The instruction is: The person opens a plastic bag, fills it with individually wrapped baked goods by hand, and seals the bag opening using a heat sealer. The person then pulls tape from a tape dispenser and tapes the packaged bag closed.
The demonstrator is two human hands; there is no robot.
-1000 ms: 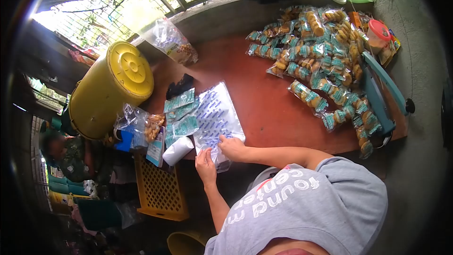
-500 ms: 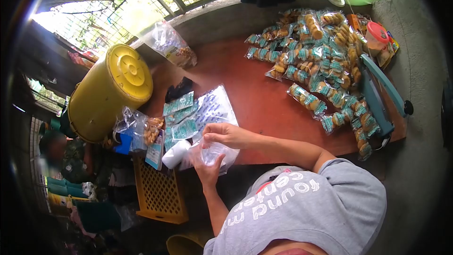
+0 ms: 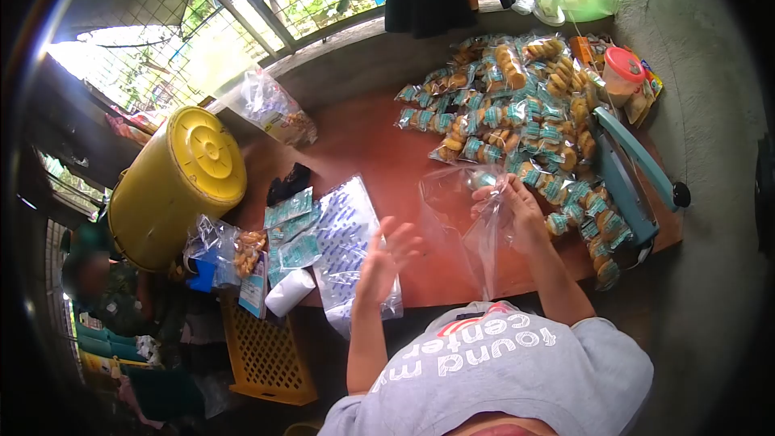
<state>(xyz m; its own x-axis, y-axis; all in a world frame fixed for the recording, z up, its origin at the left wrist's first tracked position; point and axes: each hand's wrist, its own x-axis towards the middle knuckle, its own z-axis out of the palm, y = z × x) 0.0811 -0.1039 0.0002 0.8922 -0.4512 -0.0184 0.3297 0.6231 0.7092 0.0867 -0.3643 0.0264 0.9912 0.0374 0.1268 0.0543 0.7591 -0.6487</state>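
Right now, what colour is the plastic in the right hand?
The plastic in the right hand is clear and colourless, best seen in the head view.

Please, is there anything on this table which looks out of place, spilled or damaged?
The blue-printed plastic beside the left hand looks slightly out of place: its lower end appears to reach past the near edge of the red table, instead of lying fully on top. I can see no spill or damage.

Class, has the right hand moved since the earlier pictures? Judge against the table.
Yes: the right hand has moved rightward along the red table, from the printed plastic toward the packed cookies.
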